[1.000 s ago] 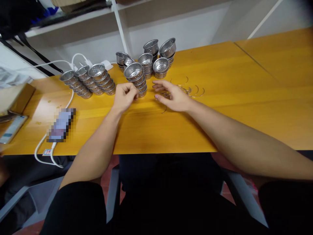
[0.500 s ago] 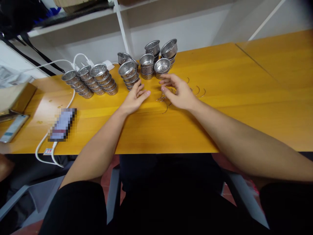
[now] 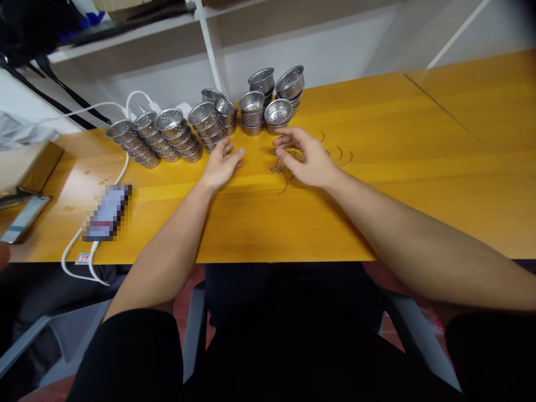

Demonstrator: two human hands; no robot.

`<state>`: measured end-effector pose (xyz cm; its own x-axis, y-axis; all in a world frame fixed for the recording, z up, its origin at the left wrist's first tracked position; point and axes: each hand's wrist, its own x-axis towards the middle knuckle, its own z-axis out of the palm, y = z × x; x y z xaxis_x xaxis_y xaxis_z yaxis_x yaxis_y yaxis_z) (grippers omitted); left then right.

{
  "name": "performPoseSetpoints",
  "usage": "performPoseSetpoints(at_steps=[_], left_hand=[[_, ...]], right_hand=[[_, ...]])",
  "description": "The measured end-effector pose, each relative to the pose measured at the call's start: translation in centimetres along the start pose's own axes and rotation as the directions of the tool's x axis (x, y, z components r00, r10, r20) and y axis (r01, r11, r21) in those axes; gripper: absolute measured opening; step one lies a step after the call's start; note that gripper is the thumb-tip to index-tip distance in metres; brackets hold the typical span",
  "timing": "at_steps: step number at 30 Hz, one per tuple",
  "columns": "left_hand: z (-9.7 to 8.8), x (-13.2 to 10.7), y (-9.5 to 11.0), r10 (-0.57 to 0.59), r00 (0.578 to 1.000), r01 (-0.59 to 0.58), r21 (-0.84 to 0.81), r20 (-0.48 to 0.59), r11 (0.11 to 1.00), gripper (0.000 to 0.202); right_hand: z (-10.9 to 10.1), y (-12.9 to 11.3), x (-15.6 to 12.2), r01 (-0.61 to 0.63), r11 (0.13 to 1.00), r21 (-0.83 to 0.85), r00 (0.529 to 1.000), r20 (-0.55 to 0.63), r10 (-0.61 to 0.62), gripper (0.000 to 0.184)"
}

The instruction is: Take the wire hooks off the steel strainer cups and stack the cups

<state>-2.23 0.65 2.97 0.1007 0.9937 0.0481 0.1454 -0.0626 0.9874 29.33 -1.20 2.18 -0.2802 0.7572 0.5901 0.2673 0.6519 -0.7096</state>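
Observation:
My left hand [image 3: 220,166] is at the foot of a stack of perforated metal cups [image 3: 203,114], its fingers loosely curled and the thumb apart, with nothing held. The backs of its fingers seem to be against the lower cups; the exact contact is hidden. My right hand [image 3: 307,156] hovers with parted fingers over a scatter of thin curved wires [image 3: 285,181], partly covering them, and holds nothing. A single perforated cup [image 3: 278,113] tops a short pile just beyond its fingertips.
Three leaning cup stacks [image 3: 170,121] stand at the left. More cup piles [image 3: 252,103] are along the back. A phone [image 3: 108,212] with a white cable lies at the left of the yellow table [image 3: 419,184]. Beyond it are another phone [image 3: 25,219] and a cardboard box [image 3: 31,167].
My left hand has moved left, and the cup stack beside it has shifted left with it, toward the three leaning stacks. My right hand has stayed nearly still.

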Motion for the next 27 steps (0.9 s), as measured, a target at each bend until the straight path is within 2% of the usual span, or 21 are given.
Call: performPoseSetpoints(at_steps=[4,9,14,19,23,27], left_hand=[[-0.3,0.0,-0.1,0.030,0.999,-0.029,0.034,-0.022,0.999,0.071],[0.2,-0.5,0.2,0.126,0.991,-0.129,0.086,0.041,0.988,0.047],[0.7,-1.0,0.8,0.184,0.980,-0.192,0.107,0.080,0.976,0.045],[1.1,-1.3,1.0,0.184,0.981,-0.192,0.146,0.068,0.970,0.039],[1.2,-1.5,1.0,0.187,0.980,-0.196,0.169,0.073,0.966,0.034],[1.2,-1.4,0.8,0.201,0.976,-0.213,0.180,0.085,0.960,0.036]], right_hand=[[-0.1,0.2,0.0,0.009,1.000,-0.003,1.000,0.012,-0.009,0.079],[-0.9,1.2,0.0,-0.020,0.995,-0.096,0.999,-0.027,0.017,0.075],[-3.0,4.6,1.3,-0.066,0.963,-0.260,0.992,-0.122,0.035,0.074],[-3.9,7.5,3.7,-0.103,0.919,-0.381,0.995,-0.039,0.095,0.081],[-3.5,8.1,5.7,-0.113,0.911,-0.397,0.993,-0.020,0.114,0.075],[-3.6,6.9,7.0,-0.139,0.883,-0.449,0.989,-0.015,0.148,0.047]])
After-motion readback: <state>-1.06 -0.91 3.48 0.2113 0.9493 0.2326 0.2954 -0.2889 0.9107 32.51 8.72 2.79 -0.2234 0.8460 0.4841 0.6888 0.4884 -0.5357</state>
